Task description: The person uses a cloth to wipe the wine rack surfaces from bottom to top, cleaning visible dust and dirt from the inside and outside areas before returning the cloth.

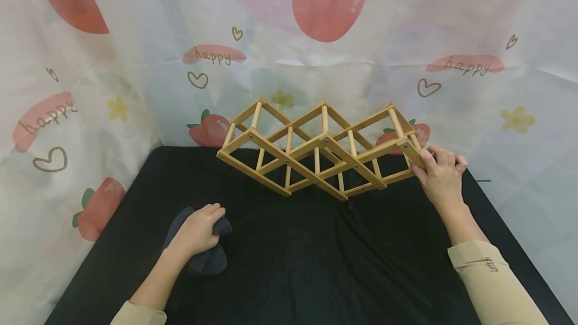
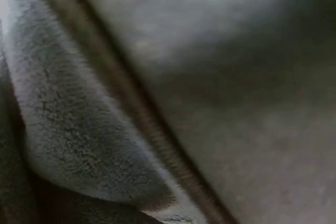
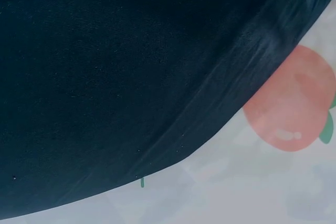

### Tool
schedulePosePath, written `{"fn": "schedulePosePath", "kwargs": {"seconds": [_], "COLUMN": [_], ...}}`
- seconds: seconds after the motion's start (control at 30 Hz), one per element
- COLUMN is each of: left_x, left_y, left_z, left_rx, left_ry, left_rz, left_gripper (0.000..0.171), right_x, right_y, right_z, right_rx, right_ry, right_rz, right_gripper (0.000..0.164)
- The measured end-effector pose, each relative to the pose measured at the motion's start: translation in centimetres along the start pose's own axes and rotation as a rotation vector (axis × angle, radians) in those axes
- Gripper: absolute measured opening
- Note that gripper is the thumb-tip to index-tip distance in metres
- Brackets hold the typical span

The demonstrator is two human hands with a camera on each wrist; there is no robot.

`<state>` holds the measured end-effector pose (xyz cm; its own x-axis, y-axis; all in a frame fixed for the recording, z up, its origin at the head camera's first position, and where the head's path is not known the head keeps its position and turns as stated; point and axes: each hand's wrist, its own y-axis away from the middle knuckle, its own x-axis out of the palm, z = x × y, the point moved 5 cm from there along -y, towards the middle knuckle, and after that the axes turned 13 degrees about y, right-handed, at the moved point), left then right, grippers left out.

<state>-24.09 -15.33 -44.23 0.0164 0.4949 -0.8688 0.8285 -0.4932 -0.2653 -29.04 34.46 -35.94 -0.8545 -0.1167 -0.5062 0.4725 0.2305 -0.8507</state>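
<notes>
My right hand (image 1: pixel 442 174) grips the right end of an expanded wooden folding wine rack (image 1: pixel 318 183), thumb and fingers around its end slat. Light slats cross in a zigzag lattice joined by round dowels, near the back edge of the black-covered table (image 1: pixel 289 265). At the front left, my left hand (image 1: pixel 198 227) holds a bunched dark blue cloth (image 1: pixel 209 262), which bulges out on both sides of the fingers. Close up in the left wrist view, fuzzy cloth (image 2: pixel 79 124) with a stitched hem fills the picture, partly blurred. Neither hand shows in the wrist views.
A pale curtain (image 1: pixel 361 59) printed with fruit, hearts and "happy" hangs behind the table and along both sides. Black fabric (image 3: pixel 105 77) with creases and the table's curved edge appear in the right wrist view, beside the printed curtain (image 3: pixel 220 182).
</notes>
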Motion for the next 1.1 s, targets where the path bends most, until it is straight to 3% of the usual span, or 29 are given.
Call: {"fn": "schedulePosePath", "kwargs": {"seconds": [0.23, 0.4, 0.53, 0.9, 1.1], "left_x": [0.9, 1.9, 2.4, 3.1, 3.1], "left_y": [-0.1, -0.2, -0.2, -1.0, -0.9], "left_z": [1.6, 2.2, 2.4, 2.6, 2.2], "left_rx": [-0.027, -0.047, -0.024, 0.029, 0.044], "left_ry": [0.026, 0.016, 0.002, -0.107, -0.216], "left_rz": [-0.017, 0.015, 0.002, 0.026, 0.037], "left_gripper": [0.043, 0.044, 0.042, 0.047, 0.044], "right_x": [0.3, 0.3, 0.3, 0.1, 0.2], "right_y": [0.0, 0.2, 0.2, 0.3, 0.3], "right_z": [-0.4, -0.4, -0.3, -0.4, -0.3], "right_rx": [0.038, 0.056, 0.065, 0.089, 0.086], "right_ry": [0.013, 0.009, 0.014, 0.016, 0.014], "right_rz": [0.019, 0.037, 0.064, 0.109, 0.108], "right_gripper": [0.041, 0.04, 0.041, 0.038, 0.039]}}
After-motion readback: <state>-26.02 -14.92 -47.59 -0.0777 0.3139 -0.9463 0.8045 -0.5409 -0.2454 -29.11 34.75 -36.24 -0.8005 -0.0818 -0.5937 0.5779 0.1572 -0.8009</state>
